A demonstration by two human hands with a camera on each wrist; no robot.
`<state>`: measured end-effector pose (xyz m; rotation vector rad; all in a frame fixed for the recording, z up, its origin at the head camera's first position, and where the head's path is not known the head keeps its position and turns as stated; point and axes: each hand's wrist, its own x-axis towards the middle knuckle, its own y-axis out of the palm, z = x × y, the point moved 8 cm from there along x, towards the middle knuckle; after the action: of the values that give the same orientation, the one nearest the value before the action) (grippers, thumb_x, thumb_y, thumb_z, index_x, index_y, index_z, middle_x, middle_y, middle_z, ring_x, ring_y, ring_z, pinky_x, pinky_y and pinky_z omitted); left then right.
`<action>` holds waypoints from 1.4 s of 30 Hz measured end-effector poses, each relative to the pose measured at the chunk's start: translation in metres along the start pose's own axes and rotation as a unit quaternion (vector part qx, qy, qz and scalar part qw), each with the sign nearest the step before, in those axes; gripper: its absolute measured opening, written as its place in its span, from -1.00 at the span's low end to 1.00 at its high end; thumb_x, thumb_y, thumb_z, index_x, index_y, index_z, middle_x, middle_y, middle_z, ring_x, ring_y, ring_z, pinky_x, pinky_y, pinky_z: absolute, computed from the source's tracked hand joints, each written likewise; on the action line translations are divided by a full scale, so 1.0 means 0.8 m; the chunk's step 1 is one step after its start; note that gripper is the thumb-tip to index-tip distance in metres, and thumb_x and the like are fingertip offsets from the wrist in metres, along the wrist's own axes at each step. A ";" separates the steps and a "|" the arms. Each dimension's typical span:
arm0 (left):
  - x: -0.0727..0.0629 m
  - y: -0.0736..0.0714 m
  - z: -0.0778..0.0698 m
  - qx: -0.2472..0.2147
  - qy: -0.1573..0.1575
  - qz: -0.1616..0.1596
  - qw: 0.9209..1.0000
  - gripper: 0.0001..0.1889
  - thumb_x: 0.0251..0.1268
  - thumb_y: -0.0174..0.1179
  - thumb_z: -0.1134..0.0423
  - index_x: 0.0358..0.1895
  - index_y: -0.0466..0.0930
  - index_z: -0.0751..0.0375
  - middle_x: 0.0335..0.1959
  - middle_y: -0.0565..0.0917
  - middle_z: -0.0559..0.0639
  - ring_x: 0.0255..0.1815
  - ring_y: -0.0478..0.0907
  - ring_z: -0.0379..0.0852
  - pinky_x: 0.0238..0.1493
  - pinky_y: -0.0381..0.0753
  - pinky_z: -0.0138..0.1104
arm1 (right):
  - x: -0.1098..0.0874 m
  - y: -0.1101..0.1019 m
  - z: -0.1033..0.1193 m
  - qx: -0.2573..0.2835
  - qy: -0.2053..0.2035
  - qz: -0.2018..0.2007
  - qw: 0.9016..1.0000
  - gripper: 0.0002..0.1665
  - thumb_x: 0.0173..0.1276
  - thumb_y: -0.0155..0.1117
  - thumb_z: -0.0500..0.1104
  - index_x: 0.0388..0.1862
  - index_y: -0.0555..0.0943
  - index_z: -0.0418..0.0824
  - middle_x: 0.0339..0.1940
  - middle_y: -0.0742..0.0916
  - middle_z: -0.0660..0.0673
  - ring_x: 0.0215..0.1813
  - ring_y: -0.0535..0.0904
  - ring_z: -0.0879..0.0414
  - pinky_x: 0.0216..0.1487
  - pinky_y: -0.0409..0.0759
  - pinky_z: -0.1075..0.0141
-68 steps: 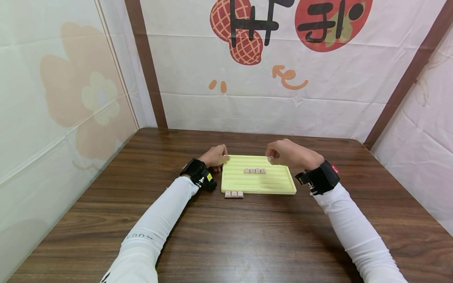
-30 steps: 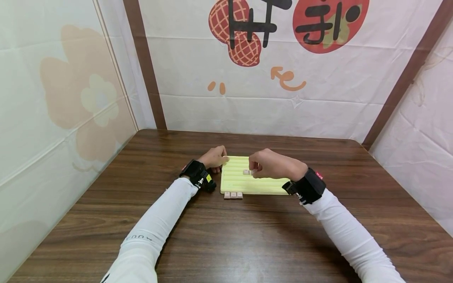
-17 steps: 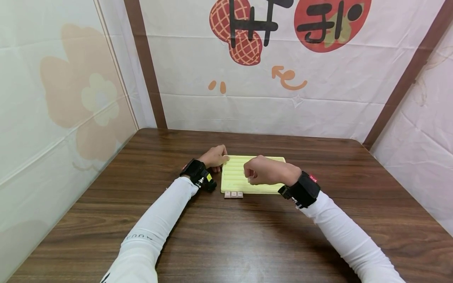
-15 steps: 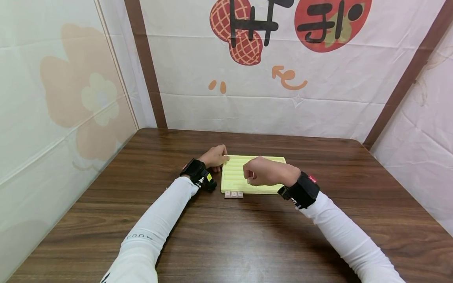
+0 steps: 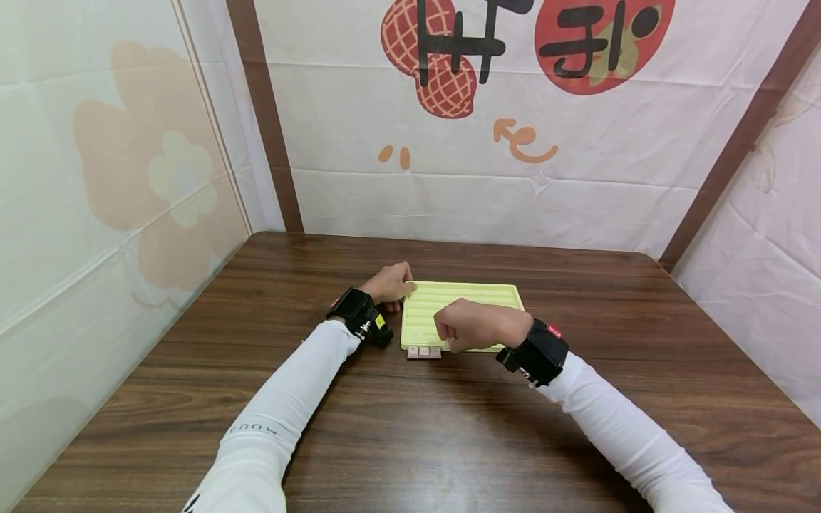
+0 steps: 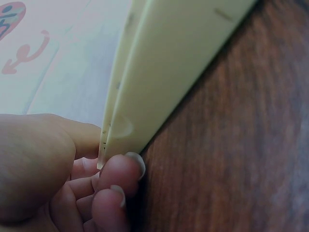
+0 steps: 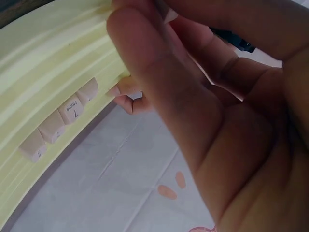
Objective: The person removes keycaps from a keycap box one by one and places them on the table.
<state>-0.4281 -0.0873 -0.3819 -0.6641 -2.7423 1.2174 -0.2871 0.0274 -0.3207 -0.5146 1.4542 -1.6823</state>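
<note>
A pale yellow ridged tray (image 5: 426, 303) lies flat on the table. My left hand (image 5: 388, 283) grips its far left corner, thumb at the top edge and fingertips (image 6: 120, 169) against the side wall. Over the tray's front part is my right hand (image 5: 481, 324), fingers bent and pointing down. Its fingertips are just right of a short row of pale pink keycaps (image 5: 424, 353) along the tray's front edge. Another row of several keycaps (image 7: 71, 108) sits in a groove, one marked "7 Home"; the right hand hides it in the head view. Whether that hand pinches anything is hidden.
The dark wood table (image 5: 410, 427) extends around the tray on every side. A printed white cloth (image 5: 346, 206) hangs behind the far edge, with more cloth at left and right. Black cameras are strapped to both wrists.
My right hand has come from above the tray's far right, down over the keycap row, then forward and left to the front edge. The left hand and the tray have stayed put.
</note>
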 end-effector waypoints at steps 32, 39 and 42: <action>0.001 0.000 0.001 0.008 0.004 -0.001 1.000 -0.82 0.51 -0.05 0.15 -0.17 0.33 0.21 -0.50 0.49 0.05 -0.66 0.51 -0.11 -0.62 0.53 -0.34 | 0.011 0.022 -0.002 -0.028 0.048 0.025 0.998 -0.65 0.17 0.24 -0.45 -0.55 0.29 -0.16 -0.54 0.17 0.06 -0.44 0.08 0.19 -0.36 0.10 0.36; 0.003 0.000 0.002 0.006 0.001 -0.001 1.000 -0.82 0.50 -0.05 0.15 -0.18 0.33 0.21 -0.51 0.50 0.05 -0.67 0.50 -0.10 -0.63 0.53 -0.34 | 0.012 0.025 -0.003 -0.033 0.053 0.028 0.998 -0.54 0.17 0.27 -0.42 -0.62 0.22 -0.09 -0.58 0.12 0.07 -0.48 0.04 0.19 -0.40 0.07 0.37; 0.003 0.000 0.003 0.002 0.001 0.000 1.000 -0.82 0.50 -0.05 0.16 -0.18 0.34 0.21 -0.52 0.50 0.05 -0.67 0.51 -0.10 -0.63 0.53 -0.33 | 0.014 0.026 -0.003 -0.038 0.051 0.030 0.998 -0.44 0.18 0.26 -0.42 -0.66 0.11 -0.04 -0.59 0.06 0.07 -0.50 -0.02 0.18 -0.42 0.03 0.36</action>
<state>-0.4305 -0.0878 -0.3836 -0.6652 -2.7374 1.2220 -0.2885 0.0205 -0.3436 -0.4277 1.5953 -1.6320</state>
